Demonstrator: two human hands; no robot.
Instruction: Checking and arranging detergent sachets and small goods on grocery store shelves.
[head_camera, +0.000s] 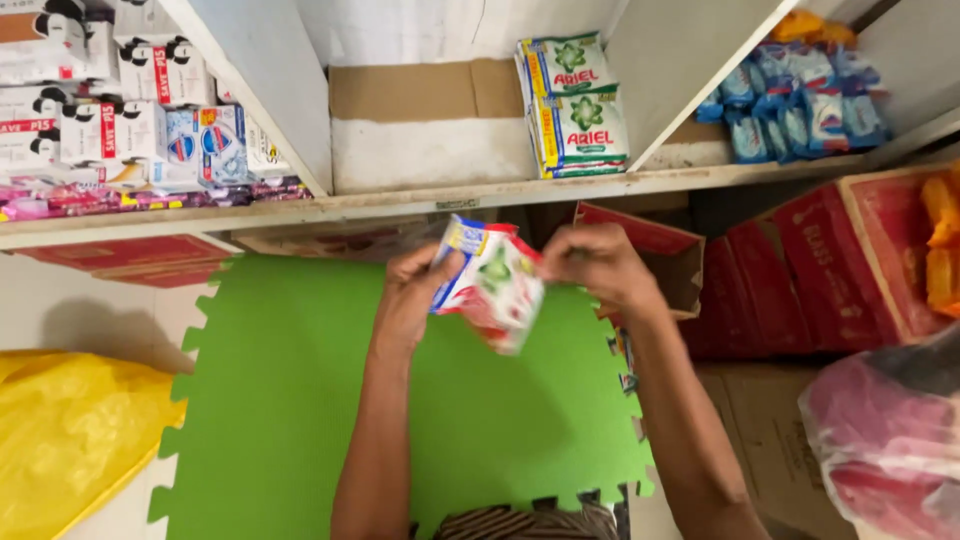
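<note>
Above the green foam mat, the left hand and right hand are both pinching a light, soft, crinkly sachet bundle by its opposite edges, probably the surest hold.

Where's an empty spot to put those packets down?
The green foam mat is bare left of the left hand. The middle shelf bay is free left of the green-and-white sachets. Both hands, the right hand too, hold blurred packets. The white boxes crowd the left shelf.
</note>
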